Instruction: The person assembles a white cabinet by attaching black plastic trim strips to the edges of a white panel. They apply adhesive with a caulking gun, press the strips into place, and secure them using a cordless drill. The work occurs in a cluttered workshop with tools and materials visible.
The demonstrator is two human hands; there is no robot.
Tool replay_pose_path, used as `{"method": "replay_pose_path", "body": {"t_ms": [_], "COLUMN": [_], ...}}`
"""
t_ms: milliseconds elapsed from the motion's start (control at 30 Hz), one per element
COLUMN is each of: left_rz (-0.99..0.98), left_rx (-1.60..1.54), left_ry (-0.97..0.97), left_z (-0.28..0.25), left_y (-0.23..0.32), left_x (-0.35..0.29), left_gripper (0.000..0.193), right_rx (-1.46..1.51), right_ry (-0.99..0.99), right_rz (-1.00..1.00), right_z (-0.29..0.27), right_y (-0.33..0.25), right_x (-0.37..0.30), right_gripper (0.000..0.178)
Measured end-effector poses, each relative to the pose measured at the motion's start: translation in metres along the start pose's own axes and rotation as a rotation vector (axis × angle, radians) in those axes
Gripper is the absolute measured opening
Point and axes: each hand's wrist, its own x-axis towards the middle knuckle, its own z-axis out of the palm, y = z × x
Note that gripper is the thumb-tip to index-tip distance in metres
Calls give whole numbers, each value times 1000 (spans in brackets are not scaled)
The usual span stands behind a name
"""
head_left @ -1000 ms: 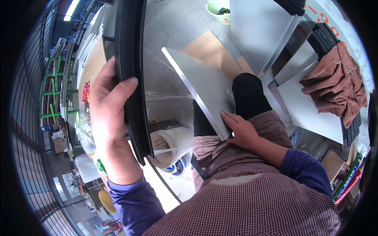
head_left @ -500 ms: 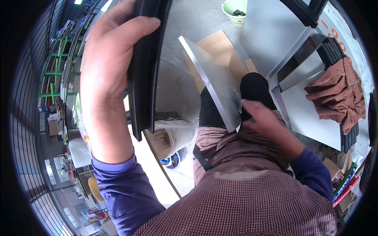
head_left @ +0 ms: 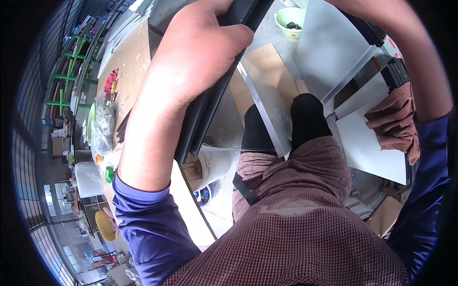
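My left hand (head_left: 202, 52) is closed around a long black grooved frame bar (head_left: 210, 107), with the thumb lying over its near face. The bar slants from the top edge down beside my left forearm, and its upper part is out of view. My right hand (head_left: 367, 6) reaches in at the top edge, above the black-edged grey panel (head_left: 329, 47). Its fingers are cut off, so what it touches is hidden. A clear, thick-edged sheet (head_left: 269, 112) stands tilted between my knees, touched by neither hand.
Beyond my knees lies a tan board (head_left: 267, 59), with a pale green bucket (head_left: 289, 24) farther off. At the right, a brown cloth (head_left: 393, 124) hangs over stacked black-edged panels. A white bucket (head_left: 212, 169) stands by my left leg. A wooden workbench (head_left: 129, 62) stretches along the left.
My right hand has lifted from beside the clear sheet to the top edge. My left hand has moved right with the black bar, which now slants more.
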Motion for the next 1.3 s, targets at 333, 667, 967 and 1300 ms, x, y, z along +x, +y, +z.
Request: {"method": "replay_pose_path", "body": {"t_ms": [333,667,967,1300], "left_rz": [441,447,-424,-620], "left_rx": [-217,-431,-1256,-1265], "left_ry": [-39,431,868,408], "left_z": [-9,-90,-1,142], "left_y": [-28,-120,-217,-200], "left_x": [2,2,-46,-104], "left_gripper": [23,44,32,24], "right_rx": [626,533,699,650], "right_ry": [-495,-389,-515,-582], "right_rz": [221,296,655,600], "right_z": [-20,-26,-24,-9], "right_y": [-2,4,10,13], "right_x": [21,17,-17,-46], "right_gripper": [25,22,24,35]}}
